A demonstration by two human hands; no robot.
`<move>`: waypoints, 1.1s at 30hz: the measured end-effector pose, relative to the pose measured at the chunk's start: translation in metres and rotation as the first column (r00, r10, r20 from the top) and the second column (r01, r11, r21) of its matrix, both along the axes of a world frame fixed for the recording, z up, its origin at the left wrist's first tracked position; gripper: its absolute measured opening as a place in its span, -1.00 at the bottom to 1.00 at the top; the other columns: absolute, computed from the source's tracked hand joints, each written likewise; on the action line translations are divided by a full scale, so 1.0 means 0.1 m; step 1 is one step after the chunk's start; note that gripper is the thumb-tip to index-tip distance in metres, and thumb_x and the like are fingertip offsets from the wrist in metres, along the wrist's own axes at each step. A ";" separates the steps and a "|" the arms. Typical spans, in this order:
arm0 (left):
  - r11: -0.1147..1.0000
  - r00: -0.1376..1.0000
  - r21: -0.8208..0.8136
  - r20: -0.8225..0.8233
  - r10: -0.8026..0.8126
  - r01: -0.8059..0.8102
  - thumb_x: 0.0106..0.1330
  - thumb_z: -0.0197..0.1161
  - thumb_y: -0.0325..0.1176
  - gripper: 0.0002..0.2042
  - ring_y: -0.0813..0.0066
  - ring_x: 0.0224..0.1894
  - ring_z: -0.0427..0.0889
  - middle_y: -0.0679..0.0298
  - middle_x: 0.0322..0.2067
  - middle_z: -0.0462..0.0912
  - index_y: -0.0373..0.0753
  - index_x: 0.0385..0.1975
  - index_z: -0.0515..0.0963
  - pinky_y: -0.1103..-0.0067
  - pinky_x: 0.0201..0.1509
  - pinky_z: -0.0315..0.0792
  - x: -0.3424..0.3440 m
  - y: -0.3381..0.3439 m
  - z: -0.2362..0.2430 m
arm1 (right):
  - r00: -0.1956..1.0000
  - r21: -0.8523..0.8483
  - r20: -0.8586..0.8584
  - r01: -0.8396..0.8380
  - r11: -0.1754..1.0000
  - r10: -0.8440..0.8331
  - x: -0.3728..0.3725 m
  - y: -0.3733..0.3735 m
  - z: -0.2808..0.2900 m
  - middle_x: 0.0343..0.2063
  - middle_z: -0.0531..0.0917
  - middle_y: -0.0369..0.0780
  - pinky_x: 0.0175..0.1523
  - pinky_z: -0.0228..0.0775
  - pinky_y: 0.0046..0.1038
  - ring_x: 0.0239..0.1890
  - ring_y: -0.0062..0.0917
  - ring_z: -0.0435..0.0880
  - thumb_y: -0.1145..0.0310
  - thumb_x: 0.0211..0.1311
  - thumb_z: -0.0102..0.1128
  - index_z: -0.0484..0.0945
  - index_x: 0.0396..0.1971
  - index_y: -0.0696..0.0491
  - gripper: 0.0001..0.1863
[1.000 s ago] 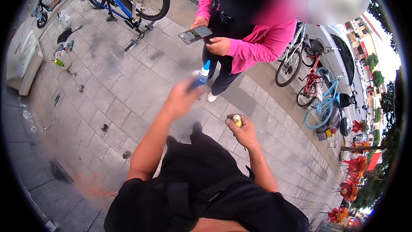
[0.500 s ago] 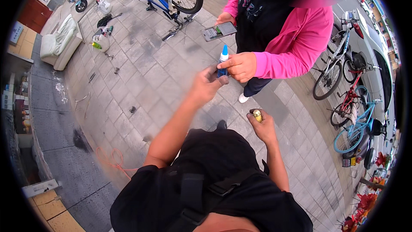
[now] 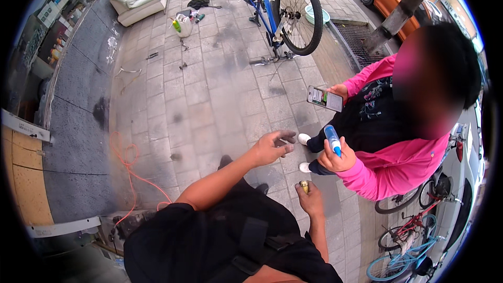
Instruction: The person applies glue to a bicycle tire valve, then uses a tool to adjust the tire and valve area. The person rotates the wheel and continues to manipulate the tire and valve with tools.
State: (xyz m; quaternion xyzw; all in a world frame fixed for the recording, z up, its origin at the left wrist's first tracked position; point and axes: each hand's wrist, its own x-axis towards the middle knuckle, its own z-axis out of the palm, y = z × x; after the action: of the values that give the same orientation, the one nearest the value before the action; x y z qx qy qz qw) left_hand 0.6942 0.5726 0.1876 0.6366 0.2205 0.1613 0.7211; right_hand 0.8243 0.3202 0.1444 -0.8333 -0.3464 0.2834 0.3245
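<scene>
My left hand (image 3: 273,148) is stretched forward with its fingers apart and nothing in them. To its right, a person in a pink jacket holds a small blue bottle (image 3: 330,134), its pointed blue cap tilted downward. The bottle is apart from my fingers. That person's other hand has a phone (image 3: 325,98) with a lit screen. Lower down, my right hand (image 3: 313,200) grips a small yellow, rounded-ended thing (image 3: 304,185) between thumb and fingers; most of it is hidden, so its kind is unclear.
A blue bicycle (image 3: 267,13) stands upside down on the paving ahead. Beyond it are a green basin (image 3: 317,14) and a tree trunk. A white jug (image 3: 183,25) and a pale armchair (image 3: 139,0) are far left. An orange cord (image 3: 132,175) lies left; parked bicycles (image 3: 406,233) stand right.
My left hand has let go of the blue bottle, which the person has drawn to the right and turned cap down. My view has swung right. My right hand still grips the yellow thing.
</scene>
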 end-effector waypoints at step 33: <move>0.411 0.356 -0.091 -0.686 0.634 -0.907 0.50 0.24 -0.11 -0.59 0.33 -0.17 0.73 0.22 -0.06 0.68 -0.26 0.17 0.54 0.39 -0.17 0.59 -2.99 5.97 -2.13 | 0.973 -0.428 0.105 -0.140 0.893 0.203 1.13 5.29 -1.94 -0.51 0.75 -0.04 -0.31 0.57 -0.23 -0.52 -0.27 0.78 0.21 0.23 0.35 0.70 -0.24 0.14 -0.71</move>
State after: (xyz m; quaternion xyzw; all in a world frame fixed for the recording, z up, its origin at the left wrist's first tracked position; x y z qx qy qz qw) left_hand 0.3952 1.1698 -0.0257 0.2707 0.7312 0.2436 0.5768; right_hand 0.9377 0.8495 -0.0492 -0.8681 -0.3730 0.3162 0.0858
